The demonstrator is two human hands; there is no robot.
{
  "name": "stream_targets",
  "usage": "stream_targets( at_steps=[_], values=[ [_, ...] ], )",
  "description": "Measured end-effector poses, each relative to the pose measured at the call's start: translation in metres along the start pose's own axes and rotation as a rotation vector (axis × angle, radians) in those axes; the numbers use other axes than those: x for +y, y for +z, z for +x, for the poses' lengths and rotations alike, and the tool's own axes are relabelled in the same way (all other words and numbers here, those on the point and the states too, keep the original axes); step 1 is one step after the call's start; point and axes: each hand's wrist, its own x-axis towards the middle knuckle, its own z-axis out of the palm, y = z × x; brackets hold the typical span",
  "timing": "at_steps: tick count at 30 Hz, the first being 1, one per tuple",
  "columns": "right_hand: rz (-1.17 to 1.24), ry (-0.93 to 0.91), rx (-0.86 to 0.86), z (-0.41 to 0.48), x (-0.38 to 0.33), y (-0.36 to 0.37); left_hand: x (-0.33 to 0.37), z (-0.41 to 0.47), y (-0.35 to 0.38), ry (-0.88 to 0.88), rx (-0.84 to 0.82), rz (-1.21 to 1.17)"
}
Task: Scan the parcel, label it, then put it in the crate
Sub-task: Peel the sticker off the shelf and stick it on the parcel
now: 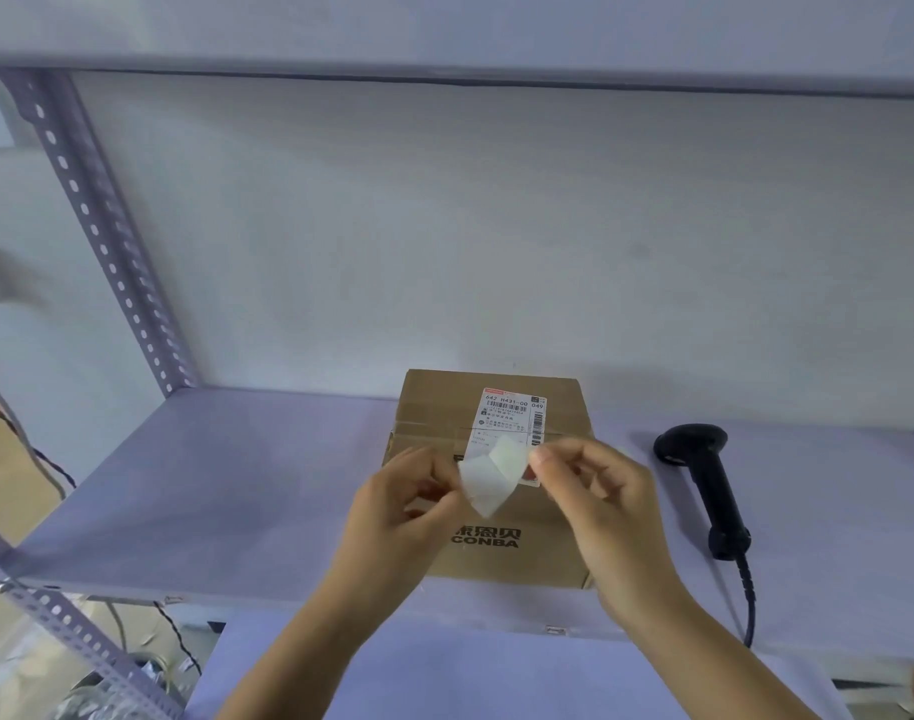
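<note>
A brown cardboard parcel printed "CONBA" lies flat on the pale shelf board, with a printed shipping label stuck on its top. Just above the parcel I hold a blank white label, bent and partly peeled from its backing. My left hand pinches its left edge. My right hand pinches its upper right corner. A black handheld barcode scanner lies on the shelf to the right of the parcel, its cable running off the front edge. No crate is in view.
A grey perforated shelf upright rises at the left, and another shelf board runs overhead. A white wall closes the back. Cables hang at the left, with more clutter below the shelf's left corner.
</note>
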Motion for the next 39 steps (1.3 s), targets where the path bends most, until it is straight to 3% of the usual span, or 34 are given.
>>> stream_targets(
  at_steps=[9, 15, 22, 25, 27, 30, 32, 39],
  values=[
    [0.210, 0.155, 0.205, 0.026, 0.001, -0.011, -0.048, 0.008, -0.098, -0.236, 0.161, 0.161],
    [0.125, 0.113, 0.157, 0.019, 0.015, -0.006, -0.128, 0.021, -0.127, -0.509, 0.011, 0.549],
    [0.075, 0.062, 0.114, 0.020, 0.016, -0.008, -0.111, 0.035, -0.131, -0.373, 0.093, 0.915],
    [-0.021, 0.005, 0.133, 0.021, 0.016, -0.008, -0.058, 0.033, -0.117, -0.131, 0.241, 0.758],
    [-0.138, -0.111, 0.172, 0.021, 0.015, -0.005, -0.016, 0.030, -0.094, -0.050, 0.146, 0.488],
    [-0.409, -0.492, 0.208, 0.020, 0.014, 0.004, 0.024, 0.023, -0.049, -0.125, -0.126, 0.125],
    [-0.610, -0.708, 0.225, 0.018, 0.019, 0.009, 0.035, 0.020, -0.026, -0.177, -0.196, 0.025],
    [-0.868, -0.883, 0.259, 0.013, 0.030, 0.006, 0.031, 0.027, 0.004, -0.225, -0.196, -0.172]
  ],
)
